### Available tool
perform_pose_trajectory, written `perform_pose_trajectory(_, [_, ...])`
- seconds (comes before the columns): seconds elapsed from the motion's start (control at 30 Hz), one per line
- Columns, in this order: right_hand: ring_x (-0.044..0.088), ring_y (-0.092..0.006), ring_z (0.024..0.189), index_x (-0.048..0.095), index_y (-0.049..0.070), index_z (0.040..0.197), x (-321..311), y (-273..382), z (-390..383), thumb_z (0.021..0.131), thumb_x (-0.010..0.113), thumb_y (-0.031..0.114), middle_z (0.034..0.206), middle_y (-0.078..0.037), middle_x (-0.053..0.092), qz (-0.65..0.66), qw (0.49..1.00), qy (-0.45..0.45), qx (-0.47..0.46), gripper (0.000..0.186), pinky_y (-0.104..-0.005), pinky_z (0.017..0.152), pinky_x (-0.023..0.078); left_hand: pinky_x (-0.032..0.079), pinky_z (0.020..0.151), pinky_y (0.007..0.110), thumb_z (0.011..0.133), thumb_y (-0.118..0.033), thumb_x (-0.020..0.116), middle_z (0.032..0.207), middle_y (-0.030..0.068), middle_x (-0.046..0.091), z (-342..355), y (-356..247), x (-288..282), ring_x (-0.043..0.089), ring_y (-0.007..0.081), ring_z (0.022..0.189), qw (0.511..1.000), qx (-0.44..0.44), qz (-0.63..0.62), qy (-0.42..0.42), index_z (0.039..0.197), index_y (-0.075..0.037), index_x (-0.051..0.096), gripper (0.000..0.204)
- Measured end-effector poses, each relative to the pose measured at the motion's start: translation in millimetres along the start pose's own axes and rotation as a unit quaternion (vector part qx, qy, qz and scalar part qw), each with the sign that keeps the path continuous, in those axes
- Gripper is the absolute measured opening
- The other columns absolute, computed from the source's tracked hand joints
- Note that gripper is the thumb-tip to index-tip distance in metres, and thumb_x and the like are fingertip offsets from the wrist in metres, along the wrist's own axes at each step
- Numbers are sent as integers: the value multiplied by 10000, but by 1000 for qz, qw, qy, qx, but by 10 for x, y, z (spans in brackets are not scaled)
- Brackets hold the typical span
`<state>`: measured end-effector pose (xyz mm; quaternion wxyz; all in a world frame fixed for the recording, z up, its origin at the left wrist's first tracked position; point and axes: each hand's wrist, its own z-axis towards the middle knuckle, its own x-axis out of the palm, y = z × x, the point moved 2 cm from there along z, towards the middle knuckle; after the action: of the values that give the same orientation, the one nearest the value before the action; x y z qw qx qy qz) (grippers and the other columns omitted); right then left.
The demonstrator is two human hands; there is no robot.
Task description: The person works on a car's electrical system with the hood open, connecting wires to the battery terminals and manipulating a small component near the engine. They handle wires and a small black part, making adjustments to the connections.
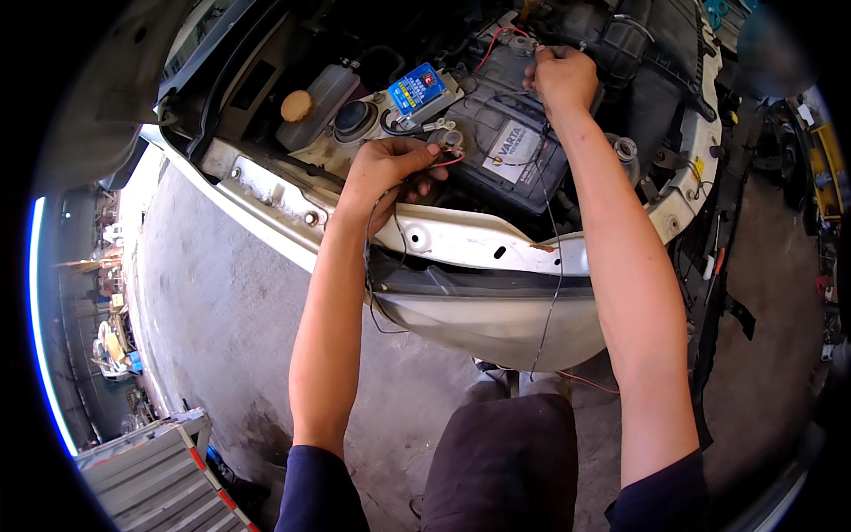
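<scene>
A black car battery [474, 124] with a white label sits in the open engine bay. At its near left terminal [451, 140], my left hand [399, 173] is closed, pinching a thin red wire [450, 162] between thumb and fingers. Thin black wire [370, 288] loops down below that hand over the bumper. My right hand [567, 78] reaches to the far terminal [523, 44], its thumb and fingers pressed together. What they grip is too small to make out. Another red wire [490, 48] curves beside them. A black wire [557, 257] hangs below my right wrist.
A blue-labelled box [418, 89] lies left of the battery, near a round black cap [355, 118] and a reservoir with a yellowish cap [297, 106]. The white front crossmember [461, 239] and bumper [487, 324] lie between me and the bay. A ribbed metal panel [160, 479] is at lower left.
</scene>
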<state>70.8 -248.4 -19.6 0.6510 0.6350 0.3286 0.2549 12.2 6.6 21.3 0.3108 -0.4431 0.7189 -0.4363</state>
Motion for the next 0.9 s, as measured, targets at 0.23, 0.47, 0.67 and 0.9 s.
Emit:
perform_pose_trajectory(0.23, [687, -190, 524, 711, -38, 892, -4, 35, -25, 950, 606, 156, 633, -100, 685, 4, 1000, 1, 11, 227, -304, 516, 547, 393, 550, 212, 935, -210, 700, 809, 65, 693, -1, 4, -1, 548, 81, 619, 1000, -1, -12, 2, 996, 10, 686, 228])
perform_pose_trajectory(0.47, [671, -188, 511, 697, -60, 926, -18, 33, -24, 949, 611, 130, 646, -115, 684, 31, 999, 7, 14, 210, -306, 479, 538, 394, 546, 209, 935, -216, 702, 810, 60, 695, -8, -8, 14, 552, 79, 617, 1000, -4, -12, -5, 1003, 9, 690, 236])
perform_pose_trajectory(0.67, [674, -186, 519, 697, -61, 929, -9, 47, -29, 951, 605, 134, 658, -113, 688, 25, 999, 12, 24, 217, -300, 484, 545, 395, 540, 207, 935, -219, 703, 808, 59, 697, -5, 8, 1, 554, 77, 614, 1000, 0, -13, -1, 1002, 7, 691, 236])
perform_pose_trajectory(0.9, [674, -182, 522, 698, -57, 919, -16, 37, -14, 953, 601, 139, 659, -114, 688, 27, 999, 15, 26, 221, -302, 482, 546, 392, 523, 206, 929, -199, 713, 795, 63, 698, 5, 9, 16, 552, 73, 599, 1000, 11, -10, -9, 972, 6, 690, 210])
